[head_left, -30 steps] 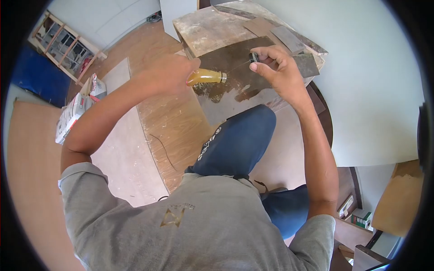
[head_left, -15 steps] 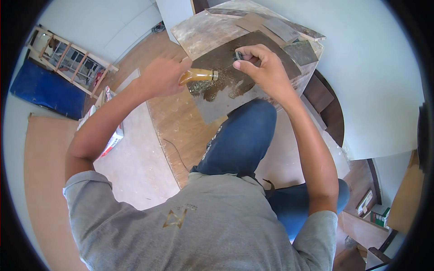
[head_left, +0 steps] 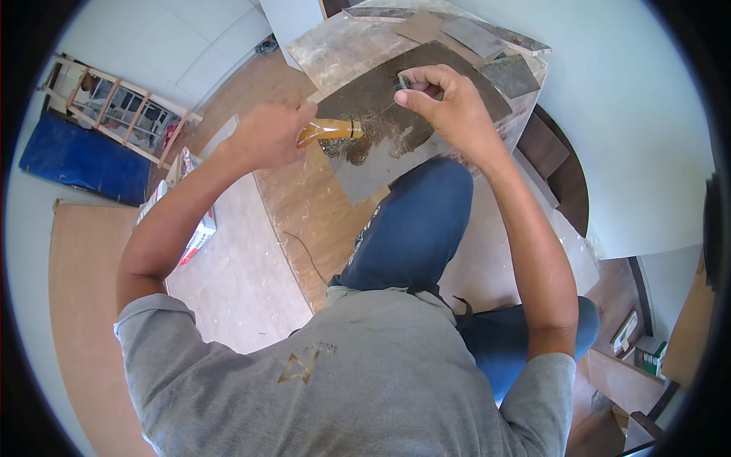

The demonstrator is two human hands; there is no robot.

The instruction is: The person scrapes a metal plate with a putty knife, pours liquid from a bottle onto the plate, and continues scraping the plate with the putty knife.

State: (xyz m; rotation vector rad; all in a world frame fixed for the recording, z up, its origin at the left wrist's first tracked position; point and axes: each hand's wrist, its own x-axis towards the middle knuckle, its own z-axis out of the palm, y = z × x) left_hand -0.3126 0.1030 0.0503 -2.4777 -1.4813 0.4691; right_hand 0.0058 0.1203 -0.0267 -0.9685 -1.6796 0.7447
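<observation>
My left hand (head_left: 268, 137) is closed around a bottle (head_left: 329, 131) of amber liquid, tipped on its side with its neck pointing right. Below the bottle's mouth lies a grey sheet (head_left: 358, 179), partly covered by a wet, dark brown coating (head_left: 381, 87) with a ragged lower edge. Glossy streaks and drips show near the mouth. My right hand (head_left: 449, 99) pinches a small dark piece (head_left: 403, 81) between thumb and fingers, above the coated area. Its kind is too small to tell, and the fingers hide part of it.
The sheet rests on a stained board (head_left: 335, 49) with several offcuts (head_left: 472, 36) at its far side. My bent knee (head_left: 434, 190) is close to the sheet's near edge. A white box (head_left: 202, 232) stands left, beyond it a wooden frame (head_left: 126, 107) and a blue panel (head_left: 84, 160).
The whole view has shifted slightly. The bottle lies a little flatter, its mouth slightly left of where it was. Both hands keep their hold.
</observation>
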